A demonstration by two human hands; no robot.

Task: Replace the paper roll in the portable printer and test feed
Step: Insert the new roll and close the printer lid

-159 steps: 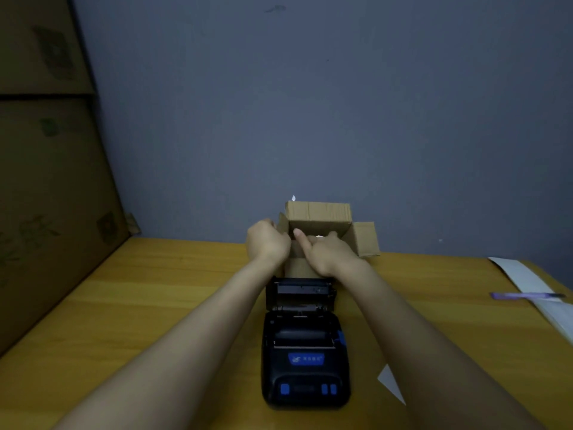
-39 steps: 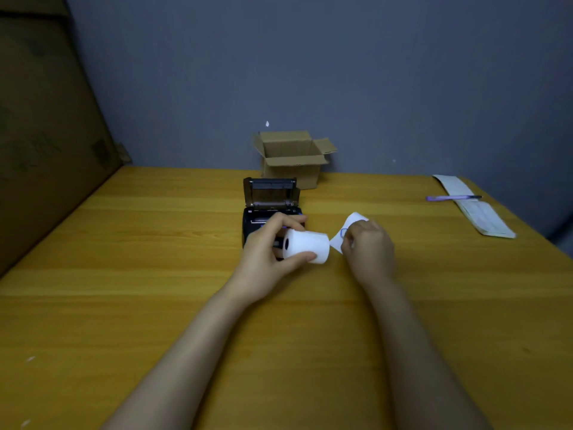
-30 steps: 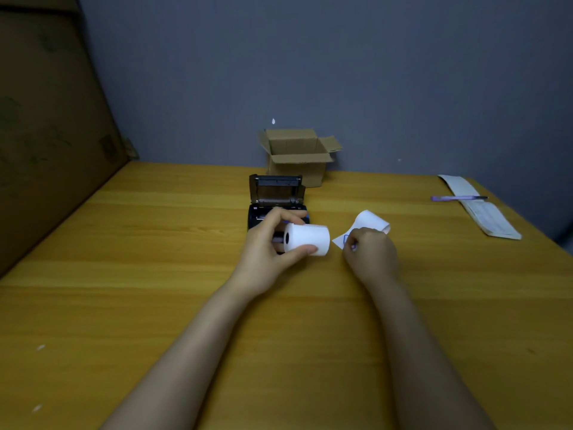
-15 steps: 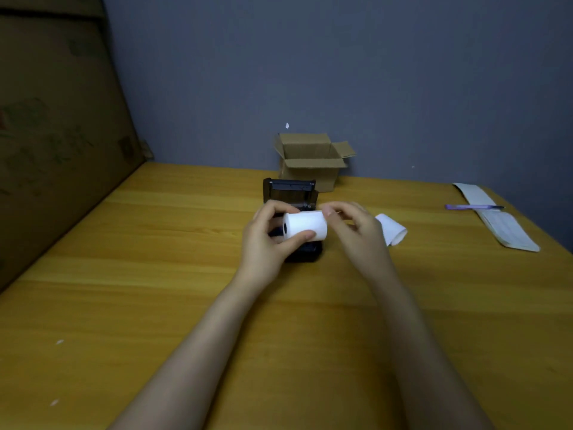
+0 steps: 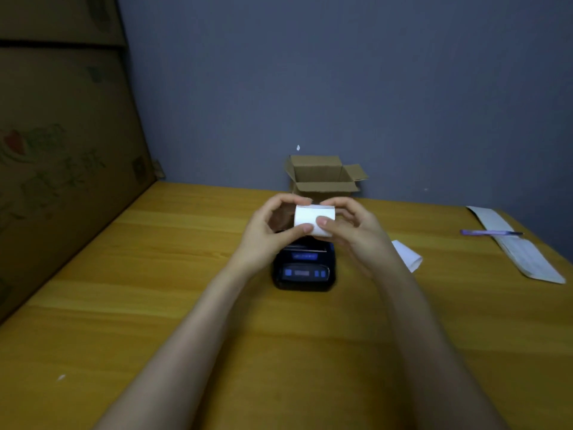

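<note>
A white paper roll (image 5: 313, 216) is held in the air between both hands, just above the black portable printer (image 5: 304, 270) on the wooden table (image 5: 155, 305). My left hand (image 5: 266, 231) grips the roll's left end with thumb and fingers. My right hand (image 5: 353, 231) grips its right end, thumb on the front face. The printer's blue buttons face me; its open lid and paper bay are mostly hidden behind the roll and hands.
A small open cardboard box (image 5: 324, 176) stands behind the printer by the wall. A curled white paper scrap (image 5: 407, 255) lies right of the printer. A purple pen (image 5: 490, 233) rests on a long paper strip (image 5: 521, 246) far right. Large cardboard boxes (image 5: 62, 150) line the left edge.
My right hand left the paper scrap on the table and joined my left hand on the roll. Both hands have lifted the roll up over the printer.
</note>
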